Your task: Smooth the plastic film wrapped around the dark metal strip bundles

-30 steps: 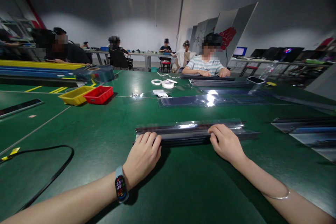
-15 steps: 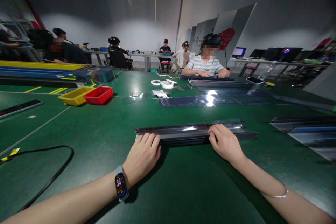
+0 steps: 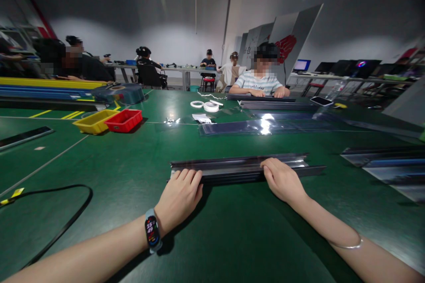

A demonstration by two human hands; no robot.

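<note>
A long black channel-shaped profile lies crosswise on the green table before me, its hollow facing up with a shiny inner face. Near its left end, my left hand is closed over the near edge, fingertips inside the channel and thumb on the near side. My right hand grips the same near edge further right, fingers curled over it. The profile's right end sticks out past that hand. Both hands hide parts of the near wall.
Beyond the profile lie clear plastic strips and white tape rolls. A yellow bin and a red bin stand at left, above a black cable. More profiles lie right. A co-worker sits opposite.
Both hands keep their hold on the profile. The right hand has shifted very slightly left; the whole view has drifted a little too.
</note>
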